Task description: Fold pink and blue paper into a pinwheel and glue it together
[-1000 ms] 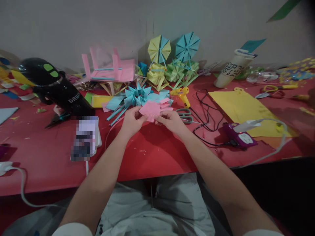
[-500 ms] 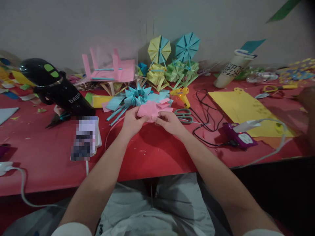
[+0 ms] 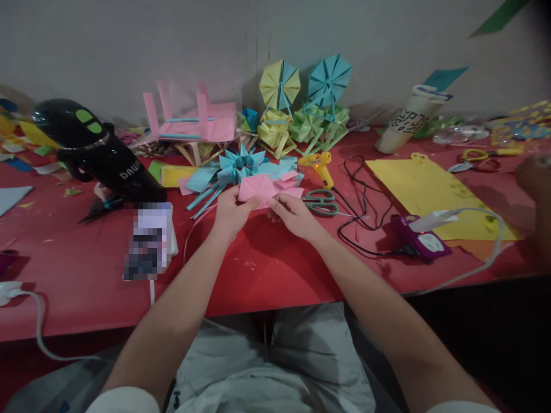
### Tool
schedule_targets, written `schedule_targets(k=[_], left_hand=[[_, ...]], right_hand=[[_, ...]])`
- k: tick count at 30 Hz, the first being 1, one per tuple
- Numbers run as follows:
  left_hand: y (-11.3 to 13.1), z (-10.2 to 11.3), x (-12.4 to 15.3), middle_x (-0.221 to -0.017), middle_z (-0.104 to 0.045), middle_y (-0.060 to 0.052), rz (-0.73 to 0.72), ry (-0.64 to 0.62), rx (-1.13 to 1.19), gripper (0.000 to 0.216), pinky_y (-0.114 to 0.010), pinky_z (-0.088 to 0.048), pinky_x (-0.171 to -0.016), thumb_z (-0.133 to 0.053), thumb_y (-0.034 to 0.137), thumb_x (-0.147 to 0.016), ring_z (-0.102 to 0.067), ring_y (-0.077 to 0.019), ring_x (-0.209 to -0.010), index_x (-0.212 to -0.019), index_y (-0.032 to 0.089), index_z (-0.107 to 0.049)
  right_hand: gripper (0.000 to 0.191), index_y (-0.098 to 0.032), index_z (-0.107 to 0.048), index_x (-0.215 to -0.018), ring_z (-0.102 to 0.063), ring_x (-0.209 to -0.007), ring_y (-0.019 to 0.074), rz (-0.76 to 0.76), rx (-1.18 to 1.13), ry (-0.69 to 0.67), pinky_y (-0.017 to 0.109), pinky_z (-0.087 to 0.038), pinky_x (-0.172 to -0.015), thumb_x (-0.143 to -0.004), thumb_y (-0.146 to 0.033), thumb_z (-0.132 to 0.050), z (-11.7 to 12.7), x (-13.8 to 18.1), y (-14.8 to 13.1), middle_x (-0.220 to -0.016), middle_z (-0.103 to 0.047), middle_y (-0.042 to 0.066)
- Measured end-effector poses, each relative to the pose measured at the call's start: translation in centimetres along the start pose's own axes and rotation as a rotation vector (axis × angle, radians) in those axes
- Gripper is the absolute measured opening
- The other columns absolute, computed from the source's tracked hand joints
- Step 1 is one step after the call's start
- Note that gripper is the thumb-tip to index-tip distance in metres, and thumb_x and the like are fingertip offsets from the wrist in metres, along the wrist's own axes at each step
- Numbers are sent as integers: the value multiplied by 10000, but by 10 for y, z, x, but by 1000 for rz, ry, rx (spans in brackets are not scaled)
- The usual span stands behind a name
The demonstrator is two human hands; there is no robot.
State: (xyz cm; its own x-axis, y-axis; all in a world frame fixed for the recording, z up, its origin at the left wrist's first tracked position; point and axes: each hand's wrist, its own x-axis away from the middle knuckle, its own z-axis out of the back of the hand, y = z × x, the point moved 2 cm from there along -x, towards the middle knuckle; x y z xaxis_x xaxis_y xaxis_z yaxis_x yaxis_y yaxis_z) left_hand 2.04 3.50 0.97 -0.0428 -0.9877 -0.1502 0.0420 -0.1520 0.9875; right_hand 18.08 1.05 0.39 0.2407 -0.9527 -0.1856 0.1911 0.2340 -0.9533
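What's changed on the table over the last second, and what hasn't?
The pink folded paper has been tipped up and nudged slightly left between the left hand and right hand. Both hands shifted with it and kept their grip. Another person's hand has come further in at the right edge. The scissors and yellow glue gun stayed put.

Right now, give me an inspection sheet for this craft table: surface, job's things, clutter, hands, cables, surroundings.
Surface: red table, paper scraps scattered.
Job's things: pink folded paper, in both hands.
Clutter: blue paper star, scissors, glue gun, yellow sheet, paper fans.
Hands: left hand and right hand both pinch the paper.
Cables: black cord beside the scissors; white cable at left edge.
Surroundings: grey wall behind; another person's hand at right edge.
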Motion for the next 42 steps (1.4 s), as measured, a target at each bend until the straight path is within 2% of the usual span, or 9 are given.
schedule_targets(k=[8,13,15,18,21,25,30,37,42], left_hand=[[0,0,0,-862,-737,-62,26,2,29,358,-304,-529,-752,-803,340,-640,-648,-178,-764,-914,121,-731],[3,0,1,-839,-732,-58,29,-29,18,365,-316,-533,-754,-811,330,-618,-651,-194,-772,-909,123,-737],[2,-2,2,-842,-730,-59,40,-70,23,381,-312,-531,-745,-813,332,-615,-647,-190,-768,-924,123,-738],[0,-5,4,-847,-722,-64,50,-129,-29,355,-300,-521,-704,-819,337,-608,-634,-187,-764,-876,119,-736],[0,-5,5,-865,-721,-67,50,-144,-55,352,-290,-516,-688,-823,336,-606,-631,-184,-766,-865,116,-732],[3,-5,5,-854,-725,-53,40,-171,35,365,-278,-517,-703,-829,305,-606,-634,-165,-748,-902,122,-720],[6,-4,5,-846,-730,-45,4,-137,27,378,-267,-515,-697,-847,289,-573,-639,-156,-745,-897,138,-723],[9,-4,6,-672,-689,-3,-51,-112,-5,173,-257,-495,-640,-783,204,-589,-606,-129,-637,-723,150,-688],[7,-3,6,-841,-741,-35,-78,-134,-84,239,-283,-517,-729,-754,208,-637,-658,-169,-797,-874,170,-748]], right_hand=[[471,-195,-567,-698,-530,-587,132,39,95,69,285,-446,-618,-840,-643,-594,4,1,-7,-620,-596,7],[500,-199,-600,-837,-531,-673,137,35,34,148,270,-438,-602,-709,-670,-710,6,-1,-5,-807,-621,31],[491,-197,-590,-834,-506,-669,133,68,24,165,272,-427,-607,-725,-663,-701,7,-2,-5,-782,-590,22],[488,-193,-556,-725,-445,-624,124,92,70,170,276,-394,-588,-775,-670,-645,10,-3,-3,-673,-528,2],[493,-199,-523,-679,-408,-600,119,78,109,161,273,-364,-561,-771,-668,-648,11,-3,-3,-630,-483,-14],[460,-205,-485,-662,-394,-585,114,80,110,106,272,-346,-547,-790,-612,-658,12,-3,-3,-623,-477,-18],[406,-197,-496,-664,-379,-566,105,93,146,7,268,-328,-539,-830,-537,-641,11,0,-4,-612,-478,-20],[398,-185,-518,-680,-360,-549,91,48,112,-59,249,-284,-509,-801,-540,-650,7,0,-2,-592,-438,-34],[406,-187,-500,-656,-343,-540,84,40,113,-62,247,-267,-504,-802,-532,-655,7,1,-3,-579,-421,-41]])
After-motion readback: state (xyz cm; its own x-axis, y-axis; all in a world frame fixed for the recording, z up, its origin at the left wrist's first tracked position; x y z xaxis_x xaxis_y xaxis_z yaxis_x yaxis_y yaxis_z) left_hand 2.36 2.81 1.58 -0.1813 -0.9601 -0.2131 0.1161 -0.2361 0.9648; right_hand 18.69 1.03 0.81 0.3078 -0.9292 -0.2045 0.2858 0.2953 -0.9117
